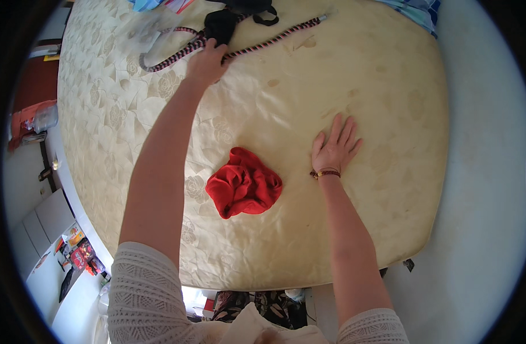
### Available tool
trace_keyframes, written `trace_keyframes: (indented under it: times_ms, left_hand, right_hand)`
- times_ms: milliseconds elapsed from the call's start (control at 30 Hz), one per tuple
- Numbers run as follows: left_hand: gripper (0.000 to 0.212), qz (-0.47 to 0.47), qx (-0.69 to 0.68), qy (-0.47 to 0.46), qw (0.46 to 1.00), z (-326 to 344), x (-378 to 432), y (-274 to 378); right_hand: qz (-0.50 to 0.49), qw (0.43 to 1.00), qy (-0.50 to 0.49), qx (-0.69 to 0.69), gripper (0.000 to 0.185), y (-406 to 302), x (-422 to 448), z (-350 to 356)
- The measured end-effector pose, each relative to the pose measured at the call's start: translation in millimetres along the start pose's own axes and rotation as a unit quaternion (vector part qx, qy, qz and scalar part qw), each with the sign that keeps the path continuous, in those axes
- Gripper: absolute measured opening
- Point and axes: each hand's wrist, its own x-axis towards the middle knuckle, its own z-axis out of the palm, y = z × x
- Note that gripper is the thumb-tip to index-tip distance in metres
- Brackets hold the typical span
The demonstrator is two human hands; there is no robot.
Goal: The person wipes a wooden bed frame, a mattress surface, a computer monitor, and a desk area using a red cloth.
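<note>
A crumpled red cloth (244, 185) lies on the cream, rose-patterned mattress (254, 249), between my two forearms. My left hand (209, 62) reaches to the far side, its fingers on the lower edge of a black fabric item (220, 26); the fingertips are partly hidden, so its grip is unclear. Beside that hand runs a striped braided cord (276, 39) in black and pink with a metal tip, and it loops out to the left as well. My right hand (335, 148) rests palm down on the mattress with spread fingers, holding nothing. A beaded bracelet circles its wrist.
Blue fabric (147, 4) lies at the far left edge, and patterned blue cloth (418, 15) at the far right corner. A pale wall (482, 172) borders the mattress on the right. Shelves with packets (80, 256) stand at the lower left.
</note>
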Motion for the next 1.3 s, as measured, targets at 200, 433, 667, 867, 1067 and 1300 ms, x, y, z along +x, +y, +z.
trace_keyframes:
  times_ms: [200, 433, 667, 867, 1067, 1300]
  left_hand:
    - [0.034, -0.082, -0.010, 0.171, 0.982, -63.6, 88.4, -64.0]
    - [0.052, -0.107, -0.198, 0.433, 0.873, -117.3, 167.0, -103.5]
    - [0.075, -0.200, -0.134, -0.102, 0.965, -67.9, 114.4, -16.3]
    - [0.033, -0.255, -0.056, -0.004, 0.965, -7.3, 103.4, -15.5]
    - [0.054, -0.127, -0.170, 0.116, 0.970, 32.9, 166.3, -112.4]
    - [0.056, -0.075, -0.226, 0.089, 0.967, -3.5, 33.7, -42.2]
  right_hand:
    - [-0.002, 1.000, -0.007, 0.008, 0.066, -2.2, -1.5, -0.7]
    - [-0.008, 1.000, -0.011, 0.013, 0.068, -5.2, -2.9, 3.2]
    - [-0.003, 1.000, -0.013, 0.006, 0.069, 1.1, -3.3, 6.3]
    - [0.012, 1.000, -0.020, -0.008, 0.070, 6.4, -3.2, 7.5]
    - [0.001, 1.000, -0.027, 0.011, 0.070, -5.4, -3.9, 6.5]
    - [-0.009, 1.000, -0.009, 0.003, 0.069, -2.9, -4.5, 9.8]
